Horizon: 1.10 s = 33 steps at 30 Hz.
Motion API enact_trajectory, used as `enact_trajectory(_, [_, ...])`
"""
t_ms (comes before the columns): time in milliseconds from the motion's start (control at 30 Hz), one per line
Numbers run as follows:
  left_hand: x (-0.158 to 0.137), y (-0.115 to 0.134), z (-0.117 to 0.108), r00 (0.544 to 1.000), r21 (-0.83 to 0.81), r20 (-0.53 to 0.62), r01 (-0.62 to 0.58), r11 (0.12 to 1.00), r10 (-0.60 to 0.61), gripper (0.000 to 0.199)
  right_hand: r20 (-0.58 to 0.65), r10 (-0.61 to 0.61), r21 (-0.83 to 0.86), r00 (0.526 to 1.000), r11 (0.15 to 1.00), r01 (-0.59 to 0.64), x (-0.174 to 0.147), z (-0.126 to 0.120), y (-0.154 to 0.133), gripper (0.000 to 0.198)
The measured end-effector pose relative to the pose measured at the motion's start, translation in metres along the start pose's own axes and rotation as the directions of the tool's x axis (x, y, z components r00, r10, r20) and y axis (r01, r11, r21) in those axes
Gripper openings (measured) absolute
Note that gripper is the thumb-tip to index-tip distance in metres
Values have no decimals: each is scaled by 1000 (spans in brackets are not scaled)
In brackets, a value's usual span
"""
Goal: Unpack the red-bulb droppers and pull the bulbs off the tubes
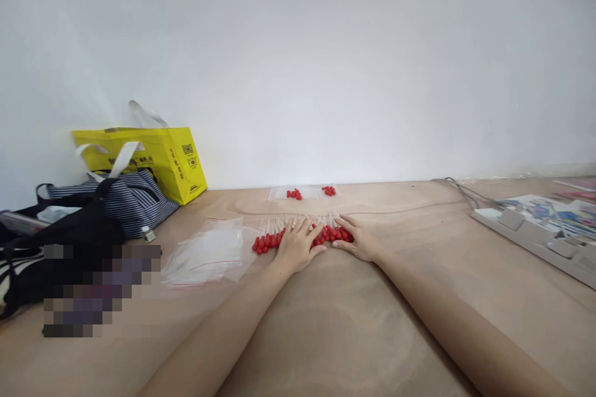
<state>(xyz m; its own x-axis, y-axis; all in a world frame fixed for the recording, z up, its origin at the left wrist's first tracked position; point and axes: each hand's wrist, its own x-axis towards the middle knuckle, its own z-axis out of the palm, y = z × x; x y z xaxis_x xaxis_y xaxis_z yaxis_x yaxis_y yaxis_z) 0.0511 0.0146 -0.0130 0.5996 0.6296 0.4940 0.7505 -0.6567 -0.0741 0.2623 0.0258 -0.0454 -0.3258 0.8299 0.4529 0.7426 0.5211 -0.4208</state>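
My L hand [297, 243] lies palm down across the row of red-bulbed droppers [263, 244] at ctr of frame, fingers spread & loose, nothing clenched; bulbs show to either side of it, w/ some hidden under it. My R hand [361, 240] curves at the right end of that row, thumb & fingers apart, last few bulbs in the gap btwn them, not squeezed in a fist. Red bulbs point toward bottom of frame, clear stems toward the top; exact no. too crowded to tell. Containers: above my hands, upper ctr by the wall [372, 74], clear packaging [307, 192] w/ 2 red clusters of bulbs; can't tell if it's 1 bag or 2. Left of ctr, near the row, a loose stack of clear zip bags [202, 254], flat, contents n/a to my eye. Farther left, a yellow bag [189, 164] stands against the wall, w/ a striped bag [135, 201] in front of it & a black bag [88, 223] at left edge; can't see inside the yellow 1. Right edge: white power strip [535, 240] w/ plugs. All on the wood-look table [354, 335].
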Motion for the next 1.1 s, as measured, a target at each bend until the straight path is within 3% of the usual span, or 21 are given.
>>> enact_trajectory(167, [-32, 2, -19, 997, -129, -67, -46, 991, 38, 43, -145, -99, -108, 984, 991, 84, -27, -11, -27, 63])
enact_trajectory(267, [-60, -2, -38, 995, -252, 72, -44, 967, 64, 42, 10, -173, -88, 985, 981, 173, -47, -20, -48, 61])
enact_trajectory(400, [-84, -12, -61, 935, -377, 329, 3, 926, 131, 40, 302, -181, -71, 936, 975, 212, -60, -28, -64, 57])
enact_trajectory(533, [-87, -12, -66, 922, -380, 374, 57, 923, 97, 41, 337, -137, -69, 932, 983, 170, -58, -29, -66, 56])
enact_trajectory(633, [-85, -12, -60, 950, -352, 308, 61, 934, 54, 37, 304, -146, -49, 941, 985, 168, -56, -29, -65, 56])
enact_trajectory(733, [-81, -21, -53, 989, -198, 65, 141, 970, -130, 27, 284, -155, -30, 946, 985, 171, -56, -29, -65, 54])
enact_trajectory(833, [-77, -37, -50, 931, 13, -94, 357, 934, -354, 28, 285, -146, -24, 947, 987, 159, -55, -29, -65, 53])
enact_trajectory(933, [-76, -52, -50, 898, 112, -27, 440, 891, -440, 36, 292, -135, -24, 947, 989, 148, -55, -29, -66, 53])
enact_trajectory(1100, [-79, -61, -50, 879, 58, 104, 462, 885, -466, 34, 288, -138, -28, 948, 988, 153, -54, -29, -66, 53])
